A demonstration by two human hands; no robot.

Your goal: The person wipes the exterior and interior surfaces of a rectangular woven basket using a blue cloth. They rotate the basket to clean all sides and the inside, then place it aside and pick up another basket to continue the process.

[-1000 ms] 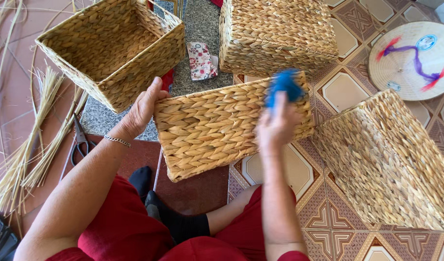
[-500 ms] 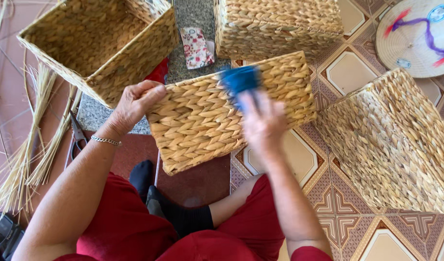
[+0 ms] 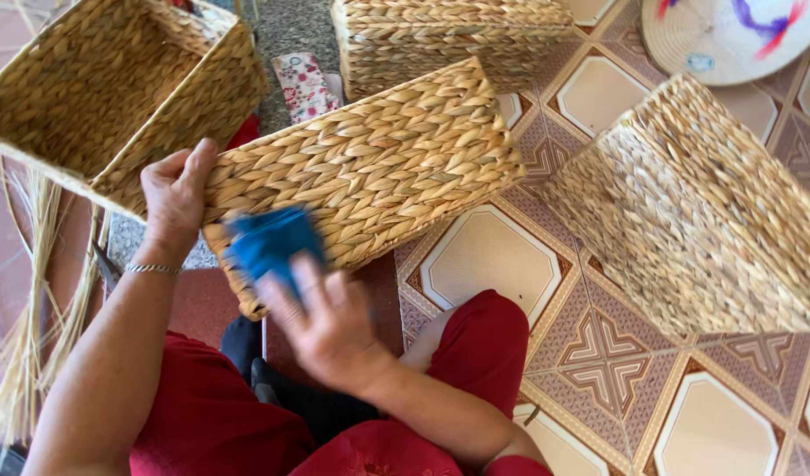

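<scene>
person sitting on the tiled floor, working on a woven basket that is lying on its side across the lap area, tilted, long side facing up. left hand is gripping the basket's left end, fingers wrapped over the edge, clamped on it and steadying it. right hand is pinching a blue cloth-like pad, closed on it, pressing it against the lower left part of the basket's side; the hand and pad are motion-blurred so exact finger positions are hard to tell. hands are apart, one at each job.

progress, as a judgement: the rubbing looks to be mid-way, the pad is sitting at the near-left corner of the face and the rest of that face toward the right end is showing no visible difference, so i cannot tell which parts are done. other sides of the basket are hidden.

around it: an open basket just beside it at upper left, another basket behind it, a fourth basket on its side at right, loose straw strands at far left, a round woven hat at top right.
</scene>
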